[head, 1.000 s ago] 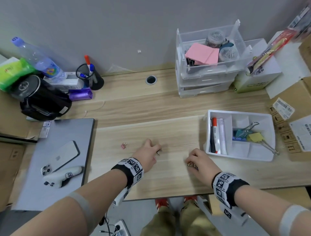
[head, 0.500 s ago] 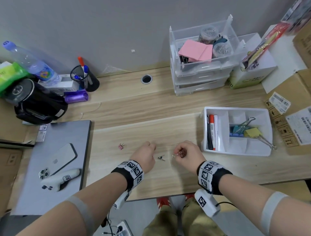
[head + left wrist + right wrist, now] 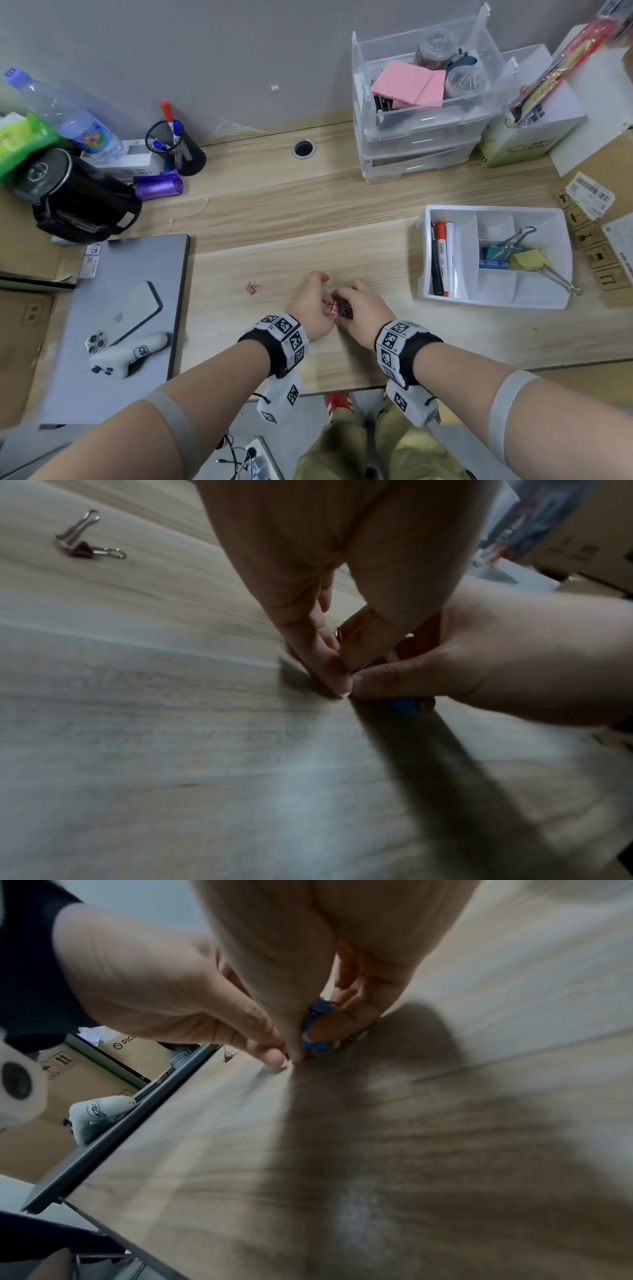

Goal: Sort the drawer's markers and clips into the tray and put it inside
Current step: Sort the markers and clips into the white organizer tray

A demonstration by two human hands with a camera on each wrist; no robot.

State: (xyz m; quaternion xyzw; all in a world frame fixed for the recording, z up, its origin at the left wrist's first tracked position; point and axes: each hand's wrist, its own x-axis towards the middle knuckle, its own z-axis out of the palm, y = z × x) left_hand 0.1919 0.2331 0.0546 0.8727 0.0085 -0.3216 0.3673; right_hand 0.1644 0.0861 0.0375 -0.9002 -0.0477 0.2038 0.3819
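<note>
hands: left hand (image 3: 310, 308) and right hand (image 3: 363, 308) meet at the near middle of the desk (image 3: 308, 219), fingertips touching.
grip, right: fingers curled around small binder clips (image 3: 339, 308) – blue ones (image 3: 313, 1020) show between thumb and fingers in the right wrist view.
grip, left: thumb and forefinger pressed together low on the desk, a wire loop (image 3: 337, 634) just behind them; whether they hold a clip, cannot tell.
loose clip: one small pink clip (image 3: 252, 287) lies alone on the desk, left of the hands and apart from them.
tray: white divided tray (image 3: 496, 301) sits on the desk, well right of the hands.
tray, left slot: black marker (image 3: 435, 263), orange-capped marker (image 3: 442, 253) and a white one (image 3: 451, 260) lie side by side lengthwise.
tray, right side: large clips – teal (image 3: 495, 251), yellow (image 3: 529, 258), blue (image 3: 493, 264) – bunched together, wire handles crossing the dividers. near compartment holds nothing visible.
drawer unit: clear stacked drawers (image 3: 418, 150) at the back wall; the top bin holds pink sticky notes (image 3: 404, 82) and two clear jars (image 3: 464, 80).
pen cup: black mesh cup (image 3: 178, 150) at back left with red and blue pens.
left side: grey laptop (image 3: 113, 325), closed, with a phone (image 3: 126, 315) and a white controller (image 3: 126, 354) on it.
</note>
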